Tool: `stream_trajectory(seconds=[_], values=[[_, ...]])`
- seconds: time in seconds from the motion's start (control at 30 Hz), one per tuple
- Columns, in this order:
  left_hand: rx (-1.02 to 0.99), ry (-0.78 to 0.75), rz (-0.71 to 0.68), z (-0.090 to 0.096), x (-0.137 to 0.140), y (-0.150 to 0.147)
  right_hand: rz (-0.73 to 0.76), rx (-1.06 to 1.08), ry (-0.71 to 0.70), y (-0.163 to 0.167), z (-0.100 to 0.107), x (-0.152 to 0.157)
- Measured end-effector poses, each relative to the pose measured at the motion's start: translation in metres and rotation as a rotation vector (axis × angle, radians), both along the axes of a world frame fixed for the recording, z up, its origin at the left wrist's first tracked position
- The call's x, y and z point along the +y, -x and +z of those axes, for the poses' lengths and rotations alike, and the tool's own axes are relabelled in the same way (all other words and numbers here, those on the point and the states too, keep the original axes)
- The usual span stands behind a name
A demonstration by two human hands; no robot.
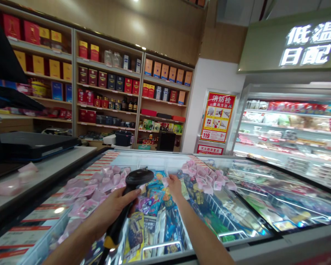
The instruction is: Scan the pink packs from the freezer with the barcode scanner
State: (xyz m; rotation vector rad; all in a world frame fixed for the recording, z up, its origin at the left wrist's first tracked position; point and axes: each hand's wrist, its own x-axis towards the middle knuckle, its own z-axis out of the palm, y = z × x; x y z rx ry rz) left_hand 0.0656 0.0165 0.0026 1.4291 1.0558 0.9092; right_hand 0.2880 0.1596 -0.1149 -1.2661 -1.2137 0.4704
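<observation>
My left hand [120, 202] is wrapped round the handle of a black handheld barcode scanner [139, 177], whose head points to the right. The fingers of my right hand [173, 186] pinch a small pale pink packet [164, 181] over the chest freezer [151, 157]. Below both hands lie bagged frozen goods [151, 206] in wire baskets. A heap of pink packets with printed labels [84, 198] lies left of the scanner. Another pink heap [206, 176] is to the right of my right hand.
More pink packets [8, 186] lie on the counter [68, 156] at left, near a black flat device [35, 143]. Glass lids [264, 184] cover the freezer at right. Shelves with boxes [107, 81] stand behind, and a lit refrigerated display [289, 129] is at far right.
</observation>
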Motion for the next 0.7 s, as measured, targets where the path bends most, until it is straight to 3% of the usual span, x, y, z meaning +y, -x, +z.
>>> stream_trajectory(seconds=[0.1, 0.27, 0.4, 0.53, 0.7], values=[[0.017, 0.028, 0.037, -0.005, 0.004, 0.007, -0.143, -0.197, 0.013, 0.028, 0.003, 0.0], [0.03, 0.042, 0.067, -0.006, 0.004, 0.009, -0.115, -0.343, -0.013, 0.072, 0.007, 0.0], [0.039, 0.028, 0.038, -0.004, 0.002, 0.004, -0.057, -0.334, -0.03, 0.08, 0.005, 0.002], [0.023, 0.02, -0.023, -0.002, -0.001, -0.011, -0.124, -0.372, -0.08, 0.042, 0.011, -0.006], [-0.025, 0.056, -0.071, -0.001, -0.002, -0.04, -0.482, -0.553, -0.055, -0.05, 0.027, -0.033]])
